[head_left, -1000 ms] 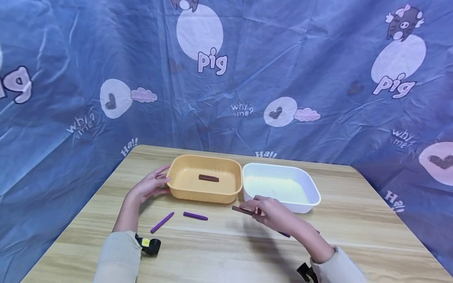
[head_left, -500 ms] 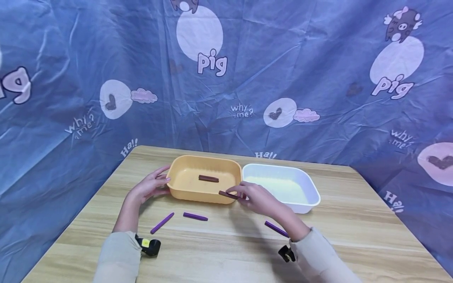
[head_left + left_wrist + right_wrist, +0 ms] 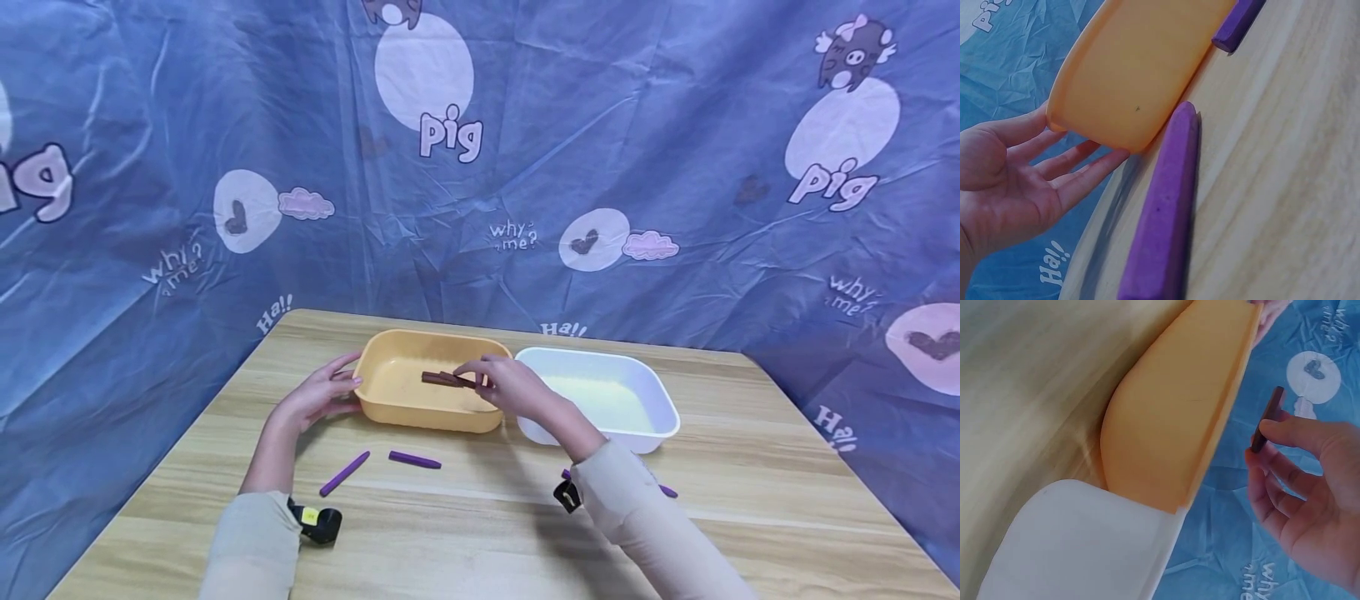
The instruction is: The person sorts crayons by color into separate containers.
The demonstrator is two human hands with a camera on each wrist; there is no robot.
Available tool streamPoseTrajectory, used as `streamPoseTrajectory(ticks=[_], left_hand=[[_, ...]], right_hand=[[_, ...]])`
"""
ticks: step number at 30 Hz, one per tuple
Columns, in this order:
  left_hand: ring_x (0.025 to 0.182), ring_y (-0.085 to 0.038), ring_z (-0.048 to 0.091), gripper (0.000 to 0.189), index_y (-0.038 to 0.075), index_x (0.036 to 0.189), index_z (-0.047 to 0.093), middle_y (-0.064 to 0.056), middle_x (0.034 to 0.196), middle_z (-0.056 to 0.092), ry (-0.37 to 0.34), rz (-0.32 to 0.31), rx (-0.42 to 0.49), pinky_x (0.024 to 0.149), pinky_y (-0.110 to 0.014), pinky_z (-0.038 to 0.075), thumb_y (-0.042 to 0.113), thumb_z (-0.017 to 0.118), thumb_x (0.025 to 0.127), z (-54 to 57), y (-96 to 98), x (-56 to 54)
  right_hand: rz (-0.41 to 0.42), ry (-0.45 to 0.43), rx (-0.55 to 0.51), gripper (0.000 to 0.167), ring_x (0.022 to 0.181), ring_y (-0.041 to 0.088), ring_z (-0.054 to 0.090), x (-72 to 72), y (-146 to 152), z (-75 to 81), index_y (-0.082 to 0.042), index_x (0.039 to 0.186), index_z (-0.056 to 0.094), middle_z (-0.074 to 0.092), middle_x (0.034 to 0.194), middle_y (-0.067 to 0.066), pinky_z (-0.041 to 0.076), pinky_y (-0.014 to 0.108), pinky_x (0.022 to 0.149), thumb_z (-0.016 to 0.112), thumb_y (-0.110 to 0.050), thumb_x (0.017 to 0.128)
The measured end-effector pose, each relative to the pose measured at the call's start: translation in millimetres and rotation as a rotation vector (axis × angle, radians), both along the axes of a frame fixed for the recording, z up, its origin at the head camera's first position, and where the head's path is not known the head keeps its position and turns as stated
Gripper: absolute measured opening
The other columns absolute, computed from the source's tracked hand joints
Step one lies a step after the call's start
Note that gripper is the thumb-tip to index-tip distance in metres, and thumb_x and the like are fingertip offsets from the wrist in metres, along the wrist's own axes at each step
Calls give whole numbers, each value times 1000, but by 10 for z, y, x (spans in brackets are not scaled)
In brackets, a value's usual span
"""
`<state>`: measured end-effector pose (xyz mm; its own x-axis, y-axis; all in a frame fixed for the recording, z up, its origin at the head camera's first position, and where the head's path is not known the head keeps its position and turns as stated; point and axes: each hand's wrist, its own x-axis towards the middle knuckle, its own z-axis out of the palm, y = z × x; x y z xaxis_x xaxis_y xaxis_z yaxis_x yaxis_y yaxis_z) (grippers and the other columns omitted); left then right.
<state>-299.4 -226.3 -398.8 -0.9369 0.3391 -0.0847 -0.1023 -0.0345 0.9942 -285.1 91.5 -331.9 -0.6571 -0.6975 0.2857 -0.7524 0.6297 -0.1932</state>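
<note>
My left hand (image 3: pixel 326 392) rests against the left end of an orange plastic box (image 3: pixel 427 418), thumb at the rim and straight fingers along the outer wall. My right hand (image 3: pixel 517 387) is over the right part of this box. Between thumb and fingertips it pinches a dark brown crayon (image 3: pixel 1267 422), which shows above the rim in the right wrist view. On the box floor lie brown crayons (image 3: pixel 431 377), partly overlapped by the held one in the head view.
A white box (image 3: pixel 637 442) stands against the orange box's right end. Purple crayons lie on the wooden table: one crayon (image 3: pixel 345 473) and another crayon (image 3: pixel 415 459) at front left, others partly behind the right sleeve (image 3: pixel 622 492). A blue printed cloth (image 3: pixel 525 167) hangs behind.
My right hand has carried the brown crayon left and away from me, from before the white box to over the orange box. My left hand has stayed at the box's end.
</note>
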Motion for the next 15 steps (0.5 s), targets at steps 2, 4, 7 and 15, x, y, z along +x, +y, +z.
streamPoseTrajectory(ticks=[2,4,7,15], left_hand=[[115,-39,43,64,1,146,5,-35,140,17,0,-2,2,92,-49,41,-2,42,94,2,-1,2],[116,-42,41,64,1,146,5,-35,140,17,-1,-5,6,92,-49,40,-2,41,94,3,0,2],[117,-44,39,64,2,146,5,-35,140,18,-3,-5,12,92,-49,40,-2,40,94,2,1,-1],[109,-32,49,65,2,146,6,-34,140,19,-4,10,6,92,-49,41,-1,43,94,-11,1,-6]], right_hand=[[1,10,9,40,68,14,54,-56,-45,-10,-12,112,65,57,80,1,43,25,56,62,5,76],[4,23,15,39,69,15,55,-112,-87,-30,-12,110,65,58,80,2,44,26,57,62,5,76],[1,51,29,38,69,15,56,-190,-147,-70,-12,108,66,59,80,3,45,28,59,62,6,75],[-53,46,117,33,69,16,56,-337,-305,-173,-16,107,68,60,81,3,45,30,56,68,-2,77]])
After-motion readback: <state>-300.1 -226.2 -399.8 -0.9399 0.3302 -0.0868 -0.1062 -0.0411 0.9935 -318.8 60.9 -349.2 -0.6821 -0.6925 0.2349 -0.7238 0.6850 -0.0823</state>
